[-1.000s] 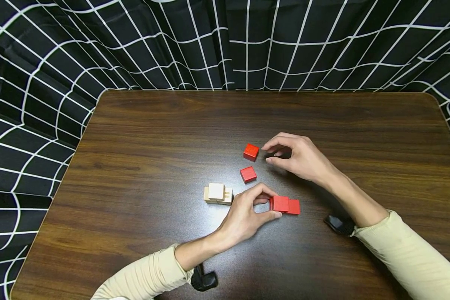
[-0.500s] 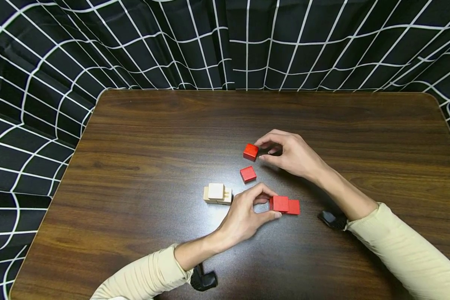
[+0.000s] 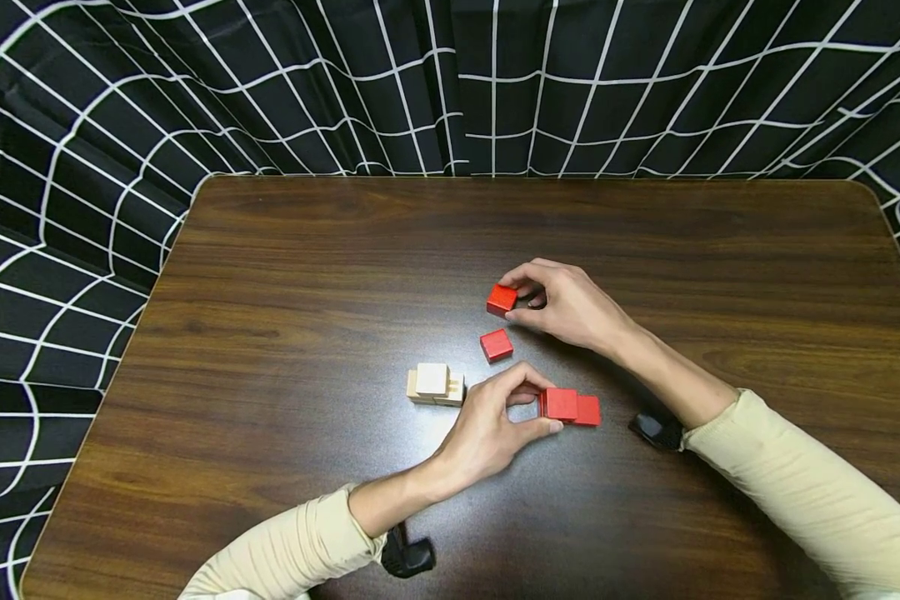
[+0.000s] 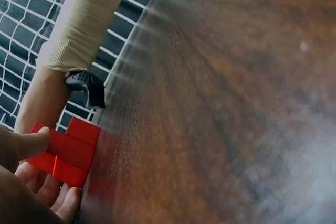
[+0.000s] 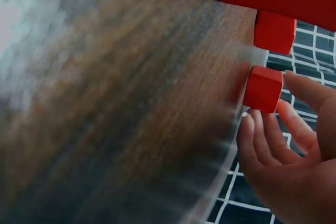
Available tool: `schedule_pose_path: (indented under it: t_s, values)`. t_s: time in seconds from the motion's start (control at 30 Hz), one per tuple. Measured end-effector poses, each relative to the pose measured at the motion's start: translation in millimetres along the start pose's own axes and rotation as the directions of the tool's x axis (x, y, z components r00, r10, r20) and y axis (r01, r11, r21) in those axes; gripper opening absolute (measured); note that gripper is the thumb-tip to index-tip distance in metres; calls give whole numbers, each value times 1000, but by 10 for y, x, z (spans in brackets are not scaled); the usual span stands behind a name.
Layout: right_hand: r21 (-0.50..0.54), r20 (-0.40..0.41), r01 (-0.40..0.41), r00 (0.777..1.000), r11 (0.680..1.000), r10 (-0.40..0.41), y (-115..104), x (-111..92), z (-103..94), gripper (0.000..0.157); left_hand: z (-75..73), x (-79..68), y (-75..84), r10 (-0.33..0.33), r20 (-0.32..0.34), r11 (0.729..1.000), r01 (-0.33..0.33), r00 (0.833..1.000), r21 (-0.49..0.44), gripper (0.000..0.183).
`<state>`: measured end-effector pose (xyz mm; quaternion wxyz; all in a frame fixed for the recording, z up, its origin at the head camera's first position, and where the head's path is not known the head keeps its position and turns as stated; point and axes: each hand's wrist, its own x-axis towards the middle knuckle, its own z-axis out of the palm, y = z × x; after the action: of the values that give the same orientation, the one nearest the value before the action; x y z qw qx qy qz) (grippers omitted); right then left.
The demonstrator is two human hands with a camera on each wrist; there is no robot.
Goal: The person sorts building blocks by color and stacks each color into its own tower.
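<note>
My left hand (image 3: pixel 487 425) grips a small stepped structure of red blocks (image 3: pixel 560 404) on the table, thumb on the near side and fingers on the far side. In the left wrist view, my thumb lies against those joined red blocks (image 4: pixel 76 150). Further back, my right hand (image 3: pixel 570 304) has its thumb and fingertips at opposite sides of a red cube (image 3: pixel 501 298) standing on the table. The right wrist view shows fingers close around this red cube (image 5: pixel 262 88). A second loose red cube (image 3: pixel 497 345) lies between the two hands.
A little stack of pale wooden blocks (image 3: pixel 432 382) stands left of my left hand. The brown wooden table (image 3: pixel 285 275) reaches back to a black curtain (image 3: pixel 390 92) with a white grid. Black wrist cameras (image 3: pixel 408 557) hang under both cuffs.
My right hand has moved left, and its fingertips now reach around the far red cube. My left hand stays on the red structure. The blocks keep their places.
</note>
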<state>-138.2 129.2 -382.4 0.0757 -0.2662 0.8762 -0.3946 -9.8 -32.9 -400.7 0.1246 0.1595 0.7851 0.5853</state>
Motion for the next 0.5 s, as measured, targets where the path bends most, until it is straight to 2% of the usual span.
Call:
schedule_pose_path:
  t_s: [0.3, 0.5]
  values:
    - [-37, 29, -63, 998, 997, 64, -43, 44, 34, 37, -15, 2, 1, 33, -5, 999, -33, 999, 9, 34]
    - [-52, 55, -74, 995, 996, 77, -38, 39, 15, 35, 2, 1, 5, 10, 0, 1000, -10, 1000, -2, 35]
